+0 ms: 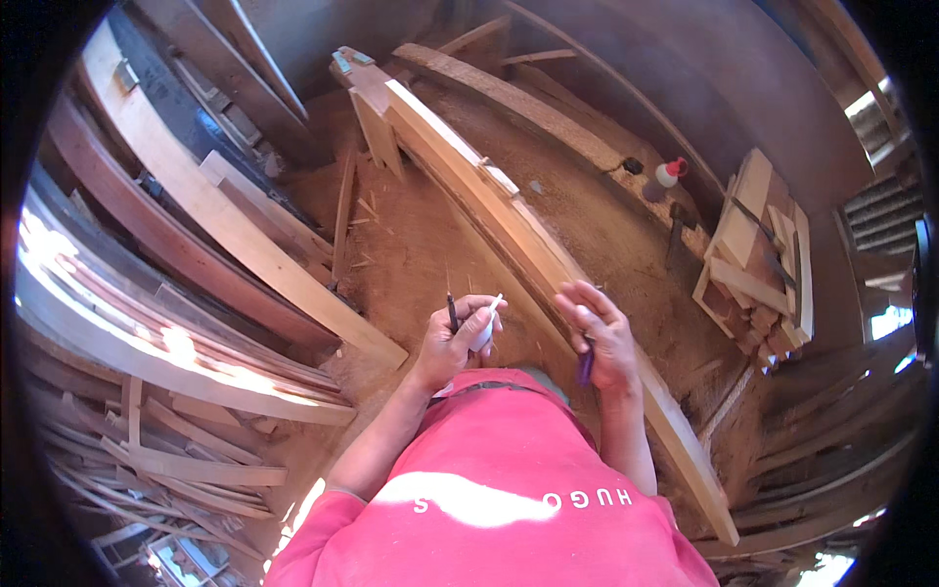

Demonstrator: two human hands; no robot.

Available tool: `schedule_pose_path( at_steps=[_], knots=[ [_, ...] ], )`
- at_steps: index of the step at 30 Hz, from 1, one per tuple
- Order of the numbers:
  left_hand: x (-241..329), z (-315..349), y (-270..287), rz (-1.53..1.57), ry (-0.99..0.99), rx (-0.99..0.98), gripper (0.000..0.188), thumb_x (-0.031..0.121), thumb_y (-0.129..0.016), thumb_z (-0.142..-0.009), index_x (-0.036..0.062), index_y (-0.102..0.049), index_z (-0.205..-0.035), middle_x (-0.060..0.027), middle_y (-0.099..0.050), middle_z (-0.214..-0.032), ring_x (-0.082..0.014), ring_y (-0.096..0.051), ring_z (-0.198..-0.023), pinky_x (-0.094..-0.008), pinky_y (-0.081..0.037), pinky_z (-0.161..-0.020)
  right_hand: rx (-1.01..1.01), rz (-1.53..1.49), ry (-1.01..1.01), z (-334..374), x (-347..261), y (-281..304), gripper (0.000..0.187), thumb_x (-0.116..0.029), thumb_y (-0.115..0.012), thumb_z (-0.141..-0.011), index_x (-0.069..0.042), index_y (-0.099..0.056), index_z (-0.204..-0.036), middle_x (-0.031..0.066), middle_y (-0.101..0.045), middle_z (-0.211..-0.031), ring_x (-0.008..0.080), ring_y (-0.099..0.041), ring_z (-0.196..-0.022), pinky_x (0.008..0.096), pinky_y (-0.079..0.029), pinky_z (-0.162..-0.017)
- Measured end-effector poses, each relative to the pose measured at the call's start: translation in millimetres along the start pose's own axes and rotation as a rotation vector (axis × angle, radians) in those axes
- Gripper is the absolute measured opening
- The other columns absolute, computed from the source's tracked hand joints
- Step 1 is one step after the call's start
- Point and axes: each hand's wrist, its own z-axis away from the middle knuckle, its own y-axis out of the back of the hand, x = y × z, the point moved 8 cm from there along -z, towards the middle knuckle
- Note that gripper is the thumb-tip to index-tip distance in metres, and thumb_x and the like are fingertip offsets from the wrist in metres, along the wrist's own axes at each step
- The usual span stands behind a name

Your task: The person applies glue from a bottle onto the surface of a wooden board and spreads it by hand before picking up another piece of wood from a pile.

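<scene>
Clasping a slim dark pen (452, 311) and white nozzled bottle (482, 338), likely light, best held mid-body, the left hand (456, 342) curls; the loose-fingered right hand (608, 342) holds a slim purple object (586, 368).

Across the floor (411, 245) to the left of the central beam (523, 235) lies a plank (210, 225), and well left of the beam's near end, a heap of offcuts (210, 468). Right of the beam are a slab (548, 108), a bottle (660, 183) and, farther right, a stack of wood (746, 217).

Red-topped btl (665, 180), stacked wood pcs (748, 284) R, scrap pile (210, 468) lower L
</scene>
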Motion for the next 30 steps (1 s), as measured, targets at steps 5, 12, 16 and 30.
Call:
schedule_pose_path(
  at_steps=[5, 12, 16, 30],
  knots=[
    [-7.6, 1.7, -17.9, -0.008, 0.071, -0.050, 0.024, 0.021, -0.058, -0.101, 0.0020, -0.065, -0.114, -0.0030, -0.065, -0.084, -0.0069, -0.056, -0.062, -0.0202, -0.041, -0.052, -0.280, 0.092, 0.041, 5.8, 3.0, -52.5, 0.034, -0.002, -0.062, -0.095, -0.003, -0.053, -0.128, 0.0129, -0.069, -0.106, 0.0180, -0.070, -0.101, 0.0168, -0.041, -0.045],
    [-3.9, 1.7, -32.0, -0.066, 0.056, -0.084, 0.020, 0.014, -0.059, -0.100, 0.0014, -0.065, -0.113, 0.0000, -0.064, -0.083, -0.0032, -0.047, -0.064, -0.0202, -0.038, -0.056, -0.183, 0.052, 0.191, 13.2, -12.0, -53.7, 0.015, 0.001, -0.072, -0.087, -0.002, -0.069, -0.101, 0.0101, -0.072, -0.095, 0.0036, -0.056, -0.058, 0.0169, -0.040, -0.046],
    [-3.3, 3.2, -31.7, -0.094, 0.022, -0.087, 0.020, 0.013, -0.059, -0.099, 0.0009, -0.065, -0.113, 0.0005, -0.063, -0.082, -0.0030, -0.047, -0.064, -0.0205, -0.037, -0.056, -0.220, 0.106, 0.284, 16.6, -19.6, -62.7, 0.014, 0.001, -0.071, -0.087, -0.002, -0.069, -0.101, 0.0116, -0.073, -0.096, 0.0035, -0.058, -0.061, 0.0166, -0.040, -0.046],
    [-0.3, 3.7, -29.2, -0.100, 0.030, -0.048, 0.021, 0.015, -0.058, -0.100, 0.0009, -0.065, -0.114, -0.0004, -0.064, -0.081, -0.0037, -0.049, -0.063, -0.0217, -0.039, -0.055, -0.290, 0.176, 0.318, 19.7, -25.3, -73.6, 0.015, -0.003, -0.071, -0.089, 0.000, -0.067, -0.103, 0.0144, -0.074, -0.099, 0.0060, -0.065, -0.074, 0.0161, -0.040, -0.047]
  ],
)
